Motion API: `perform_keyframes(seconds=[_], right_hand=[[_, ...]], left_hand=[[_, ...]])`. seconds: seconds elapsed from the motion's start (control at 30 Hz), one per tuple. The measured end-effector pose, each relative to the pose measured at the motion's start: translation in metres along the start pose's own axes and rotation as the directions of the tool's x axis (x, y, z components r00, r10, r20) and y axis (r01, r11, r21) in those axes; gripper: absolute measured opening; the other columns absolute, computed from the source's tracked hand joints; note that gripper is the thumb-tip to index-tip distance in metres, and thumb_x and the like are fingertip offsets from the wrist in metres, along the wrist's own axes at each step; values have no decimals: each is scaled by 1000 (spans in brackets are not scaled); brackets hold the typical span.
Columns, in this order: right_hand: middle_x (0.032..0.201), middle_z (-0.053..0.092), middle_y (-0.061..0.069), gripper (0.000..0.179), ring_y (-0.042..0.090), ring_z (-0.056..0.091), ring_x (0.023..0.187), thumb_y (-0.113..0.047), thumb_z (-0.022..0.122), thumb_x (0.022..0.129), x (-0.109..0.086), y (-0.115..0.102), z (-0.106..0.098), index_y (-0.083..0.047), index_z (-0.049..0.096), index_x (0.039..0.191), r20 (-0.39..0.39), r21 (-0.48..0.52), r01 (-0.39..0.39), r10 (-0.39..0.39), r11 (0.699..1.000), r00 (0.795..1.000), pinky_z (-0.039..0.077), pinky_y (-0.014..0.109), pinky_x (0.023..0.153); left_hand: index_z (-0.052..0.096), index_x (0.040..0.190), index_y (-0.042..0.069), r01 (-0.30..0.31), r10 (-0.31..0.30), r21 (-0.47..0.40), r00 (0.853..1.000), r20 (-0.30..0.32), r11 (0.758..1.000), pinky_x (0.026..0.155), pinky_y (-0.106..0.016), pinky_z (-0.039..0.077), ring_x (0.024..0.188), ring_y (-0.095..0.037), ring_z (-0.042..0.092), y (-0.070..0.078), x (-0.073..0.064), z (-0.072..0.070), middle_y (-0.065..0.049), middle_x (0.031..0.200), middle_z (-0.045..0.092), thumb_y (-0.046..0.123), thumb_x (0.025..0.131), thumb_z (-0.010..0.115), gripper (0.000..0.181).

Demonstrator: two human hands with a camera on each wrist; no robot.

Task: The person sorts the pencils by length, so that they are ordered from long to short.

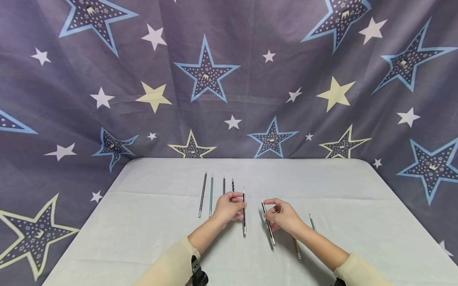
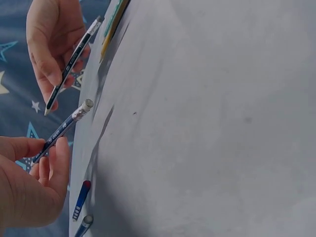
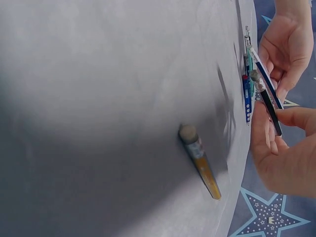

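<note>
My left hand (image 1: 226, 208) pinches a dark blue pencil (image 1: 244, 223) between thumb and fingers, its sharpened tip pointing away and its eraser end toward me. A black pencil (image 1: 269, 229) is pinched in my right hand (image 1: 285, 217), also tip away, tilted slightly. Both pencils are raised above the white cloth, their shadows falling below them. A gap separates the two. The left wrist view shows the metal band and eraser of the blue pencil (image 2: 64, 127) close up. In the right wrist view, the black pencil (image 3: 268, 104) crosses in front of the left hand (image 3: 290, 52).
Left of my hands, several pencils lie roughly side by side, among them a black pencil (image 1: 202, 194) and a teal pencil (image 1: 211, 194). Under my right forearm lie a yellow pencil (image 1: 297, 251) and another teal pencil (image 1: 312, 221). A star-patterned curtain (image 1: 222, 111) hangs behind the white-covered table (image 1: 143, 230).
</note>
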State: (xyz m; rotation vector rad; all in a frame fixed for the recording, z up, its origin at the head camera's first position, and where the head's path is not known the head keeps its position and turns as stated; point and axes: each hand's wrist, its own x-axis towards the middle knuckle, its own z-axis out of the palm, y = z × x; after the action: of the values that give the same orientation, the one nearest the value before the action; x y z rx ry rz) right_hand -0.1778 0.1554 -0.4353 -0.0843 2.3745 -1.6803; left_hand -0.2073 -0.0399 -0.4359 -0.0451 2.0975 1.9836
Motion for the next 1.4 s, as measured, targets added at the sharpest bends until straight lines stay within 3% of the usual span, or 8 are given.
perform_keyframes(seconds=[0.1,0.3,0.53,1.4], right_hand=[[77,55,6,46,16,55,56,-5,61,86,0,0,0,3,47,129,1,-1,2,-2,1000,1000,56,37,55],[79,57,8,47,16,55,57,-5,61,87,0,-1,-2,4,46,130,18,13,5,-5,1000,1000,57,39,56],[77,56,5,47,15,55,58,-5,61,86,-2,-3,-4,3,46,130,24,18,3,-3,1000,1000,56,34,54],[78,57,6,44,16,55,59,-4,60,86,0,0,-4,0,49,128,25,-6,4,-4,1000,1000,56,33,57]], left_hand=[[53,122,-3,0,0,-2,1000,-15,1000,59,-28,59,64,-10,58,-5,7,0,-5,93,57,2,82,64,42],[54,121,-4,-8,9,13,1000,-28,1000,61,-30,59,64,-11,58,-1,9,1,-6,92,57,1,81,64,41],[55,118,-5,-37,38,24,998,-47,999,56,-27,58,64,-12,58,4,11,-1,-7,91,56,0,81,64,39],[57,113,-3,-48,58,89,991,-118,995,57,-28,59,62,-10,56,7,29,-2,-5,88,56,-2,79,64,34]])
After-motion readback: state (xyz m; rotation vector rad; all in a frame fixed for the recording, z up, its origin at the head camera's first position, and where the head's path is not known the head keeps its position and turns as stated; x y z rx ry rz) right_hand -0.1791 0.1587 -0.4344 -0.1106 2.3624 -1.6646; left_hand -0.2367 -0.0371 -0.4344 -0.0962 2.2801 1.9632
